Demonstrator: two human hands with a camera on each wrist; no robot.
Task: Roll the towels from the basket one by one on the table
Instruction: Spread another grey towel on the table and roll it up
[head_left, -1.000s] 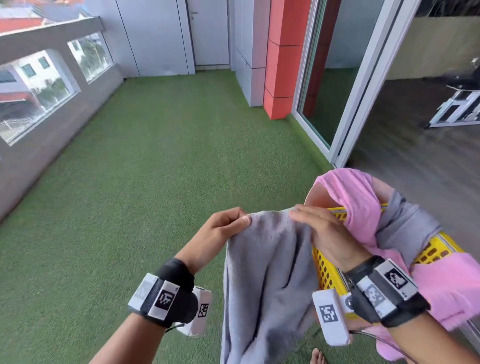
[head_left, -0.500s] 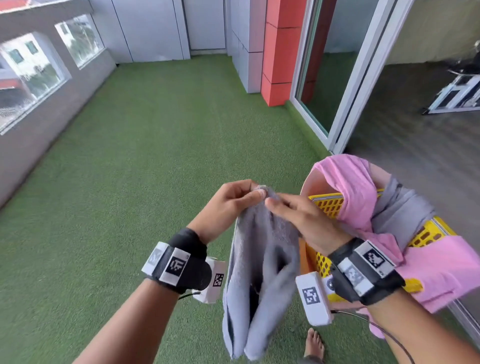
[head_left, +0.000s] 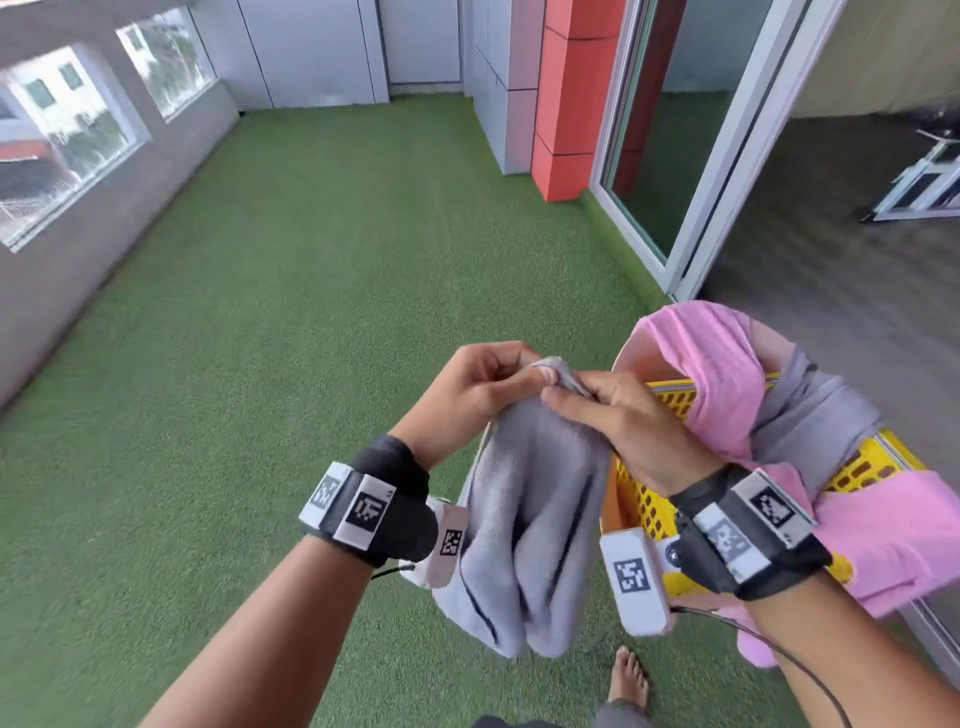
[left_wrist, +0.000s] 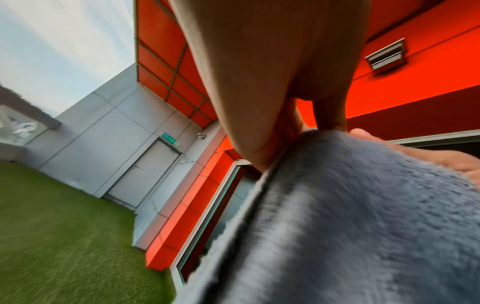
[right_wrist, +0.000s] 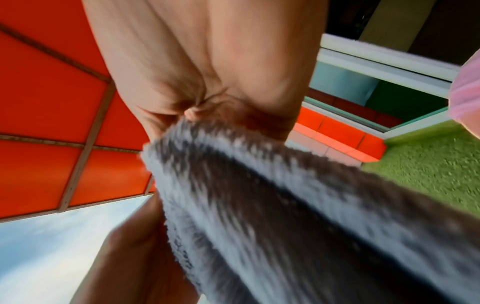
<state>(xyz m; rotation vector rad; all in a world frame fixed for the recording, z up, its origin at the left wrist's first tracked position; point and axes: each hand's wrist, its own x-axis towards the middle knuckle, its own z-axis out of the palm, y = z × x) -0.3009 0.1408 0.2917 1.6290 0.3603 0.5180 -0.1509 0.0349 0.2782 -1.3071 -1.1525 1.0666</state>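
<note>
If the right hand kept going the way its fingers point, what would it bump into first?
Probably the left hand. The right hand points straight at it, both pinching the grey towel at its top; they look nearly touching.

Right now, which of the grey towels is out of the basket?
The grey towel hanging between both hands, left hand and right hand pinching its top edge. The other grey towel lies draped over the yellow basket with pink ones.

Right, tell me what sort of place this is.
Probably a balcony or terrace of a building: artificial grass covers the floor, a low parapet wall with openings runs along one side, and a sliding glass door leads indoors.
</note>
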